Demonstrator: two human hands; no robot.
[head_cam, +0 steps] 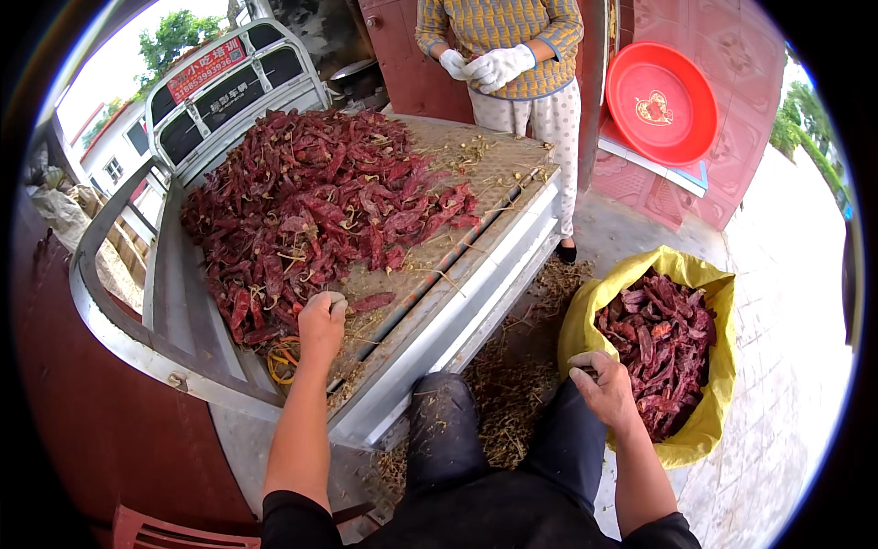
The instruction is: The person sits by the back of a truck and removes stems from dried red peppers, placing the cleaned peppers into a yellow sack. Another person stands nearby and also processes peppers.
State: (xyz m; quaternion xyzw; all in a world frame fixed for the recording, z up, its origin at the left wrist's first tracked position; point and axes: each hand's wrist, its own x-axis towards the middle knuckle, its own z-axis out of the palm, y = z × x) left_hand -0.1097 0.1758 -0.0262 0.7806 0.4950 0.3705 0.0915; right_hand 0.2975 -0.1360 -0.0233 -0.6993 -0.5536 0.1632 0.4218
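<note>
Dried red chili peppers (322, 185) lie heaped on the bed of a small truck (507, 147). At the near edge of the heap is my left hand (325, 319), its fingers curled; whether they hold anything is hidden. One loose dried chili (372, 302) lies just right of it. My right hand (605, 386) hovers over the left rim of a yellow woven sack (717, 418), thumb and fingers drawn together. I cannot make out anything between them. The sack stands upright on the ground, filled with dark red dried chilies (658, 350).
Across the truck bed stands a person (504, 51) in white gloves, hands together. A red plastic basin (662, 103) leans by the tiled wall. Stems and debris (511, 405) cover the ground between my legs. Yellow cord (280, 364) lies near the bed's corner; a red plastic chair (171, 532) is lower left.
</note>
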